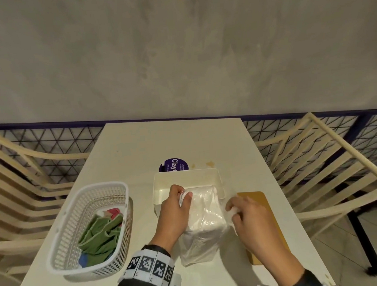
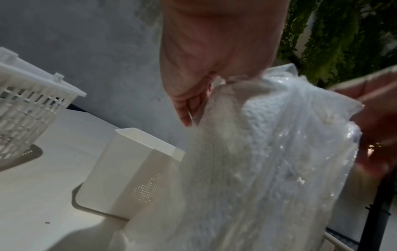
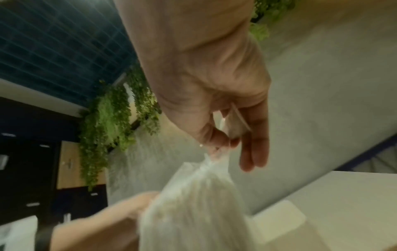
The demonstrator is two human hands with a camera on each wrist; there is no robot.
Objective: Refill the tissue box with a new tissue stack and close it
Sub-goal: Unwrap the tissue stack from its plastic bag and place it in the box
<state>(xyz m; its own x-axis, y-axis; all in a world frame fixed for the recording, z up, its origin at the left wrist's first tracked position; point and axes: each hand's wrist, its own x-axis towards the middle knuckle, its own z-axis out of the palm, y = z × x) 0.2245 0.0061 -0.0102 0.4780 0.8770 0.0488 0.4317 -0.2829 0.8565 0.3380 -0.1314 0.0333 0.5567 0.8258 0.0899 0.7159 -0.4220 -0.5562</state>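
Observation:
A white tissue stack in clear plastic wrap (image 1: 203,220) stands on end at the table's middle, just in front of the open cream tissue box (image 1: 164,192). My left hand (image 1: 176,205) pinches the wrap at its top left edge. My right hand (image 1: 243,212) pinches the wrap's right side between thumb and forefinger, its other fingers straight. In the left wrist view the wrapped stack (image 2: 268,161) fills the right half, with the box (image 2: 133,163) beside it. The right wrist view shows the wrap (image 3: 204,195) pulled up to a point at my fingertips (image 3: 223,144). A tan lid (image 1: 257,201) lies flat under my right hand.
A white slatted basket (image 1: 88,228) with green and red cloths sits at the left of the table. A purple round sticker (image 1: 173,165) lies behind the box. Cream slatted chairs (image 1: 332,166) flank the table on both sides, with a mesh fence behind.

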